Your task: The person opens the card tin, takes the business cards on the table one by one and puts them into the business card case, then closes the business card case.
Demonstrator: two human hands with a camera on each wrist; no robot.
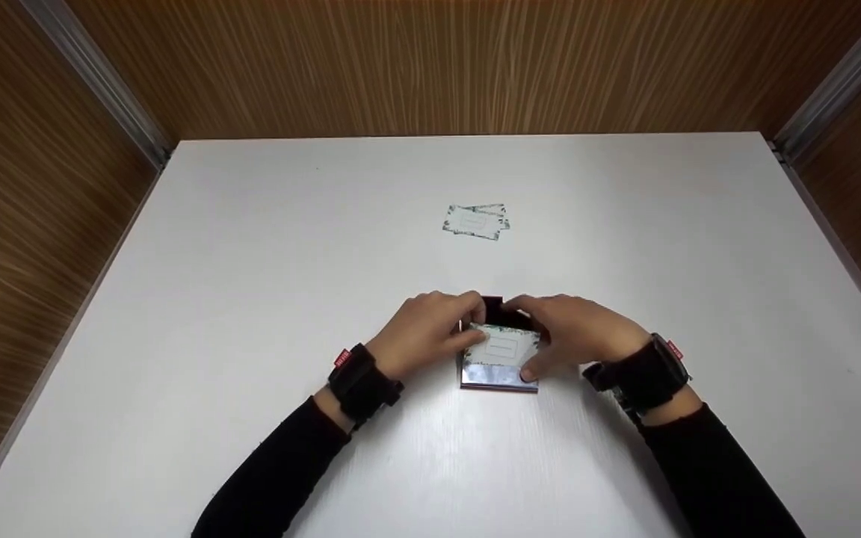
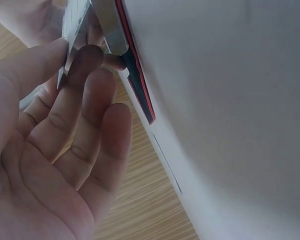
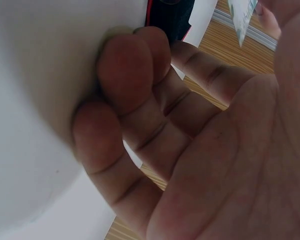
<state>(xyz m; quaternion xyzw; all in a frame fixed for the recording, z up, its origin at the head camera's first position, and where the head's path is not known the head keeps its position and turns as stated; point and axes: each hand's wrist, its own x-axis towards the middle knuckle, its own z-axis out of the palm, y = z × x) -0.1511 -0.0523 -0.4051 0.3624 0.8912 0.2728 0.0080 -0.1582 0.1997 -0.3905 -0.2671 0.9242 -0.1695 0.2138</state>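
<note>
A business card holder (image 1: 498, 378) lies on the white table in front of me, its shiny metal pocket nearest and its dark, red-edged lid (image 2: 140, 90) folded back. My left hand (image 1: 430, 332) pinches a white card (image 1: 504, 347) with a leafy border between thumb and forefinger. In the head view the card overlaps the holder just above the pocket; the left wrist view shows it tilted over it. My right hand (image 1: 584, 329) grips the holder's right side, thumb on the pocket and forefinger near the lid. Its other fingertips (image 3: 125, 70) rest on the table beside the holder.
Farther back on the table lies a loose, fanned pile of similar leafy-bordered cards (image 1: 473, 222). Wood-grain panels (image 1: 430, 67) stand behind the table (image 1: 288, 261) and along both sides. Each wrist wears a black strap (image 1: 359, 385).
</note>
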